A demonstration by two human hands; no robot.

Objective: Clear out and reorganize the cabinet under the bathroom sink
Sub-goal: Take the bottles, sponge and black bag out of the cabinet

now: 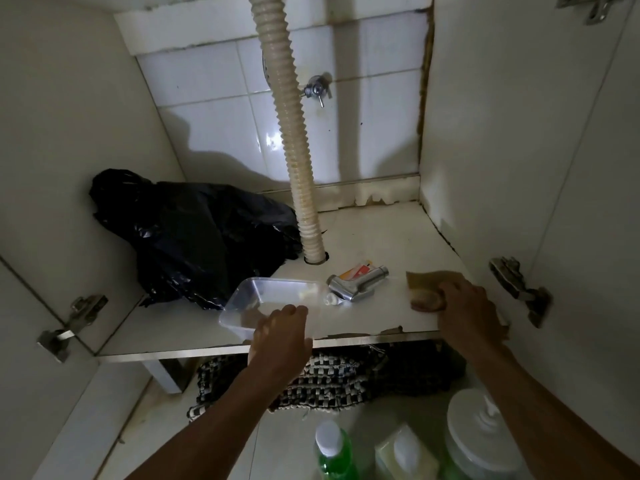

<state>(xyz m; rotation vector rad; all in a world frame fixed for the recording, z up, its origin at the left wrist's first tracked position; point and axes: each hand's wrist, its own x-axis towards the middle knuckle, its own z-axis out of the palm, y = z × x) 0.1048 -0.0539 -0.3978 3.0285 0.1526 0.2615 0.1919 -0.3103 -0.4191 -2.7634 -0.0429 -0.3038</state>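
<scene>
On the cabinet floor, the left hand rests over the near rim of a clear plastic tray, fingers curled on its edge. The right hand grips a brownish sponge pressed to the floor near the front right corner. Between the hands lie a chrome tap part and a small tube; a black bag sits behind the tray, left of the drain hose.

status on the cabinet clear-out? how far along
Partly done. Bottles already stand outside on the floor. In hand: right hand wipes the shelf with a sponge; left hand holds the tray. Left inside: black bag, chrome fitting, tube.
</scene>
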